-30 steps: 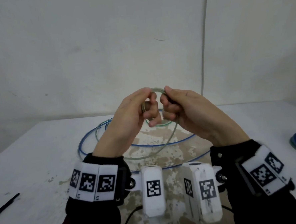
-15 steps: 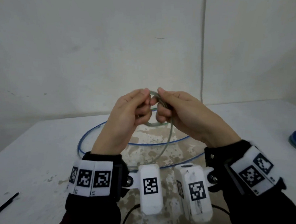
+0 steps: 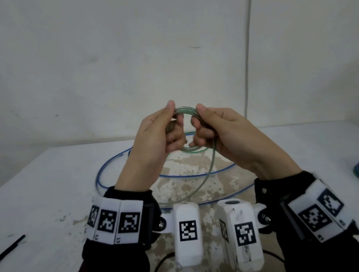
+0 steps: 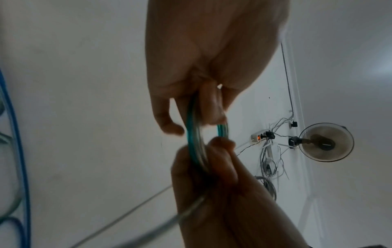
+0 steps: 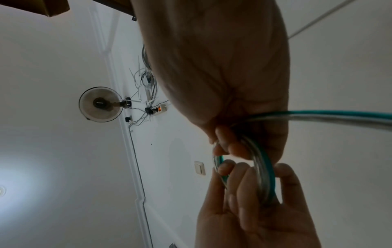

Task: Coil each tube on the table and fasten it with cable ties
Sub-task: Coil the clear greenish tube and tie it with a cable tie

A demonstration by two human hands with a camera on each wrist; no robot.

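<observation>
Together our left hand (image 3: 154,145) and right hand (image 3: 222,137) grip the small coil of clear, green-striped plastic tube (image 3: 185,111) above the worn white table (image 3: 41,186). Springy, slick loops could pop loose if either grip eases; its uncoiled tail (image 3: 210,174) may snag the blue-striped tube (image 3: 113,163) below.

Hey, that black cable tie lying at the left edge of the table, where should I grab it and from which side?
Probably with the left hand, since the black cable tie lies on the table on that side. It is a thin flat strip, so come down from above and pinch across its narrow width near the inner end. Both hands now grip the green tube coil; the right hand would have to hold it alone.
</observation>
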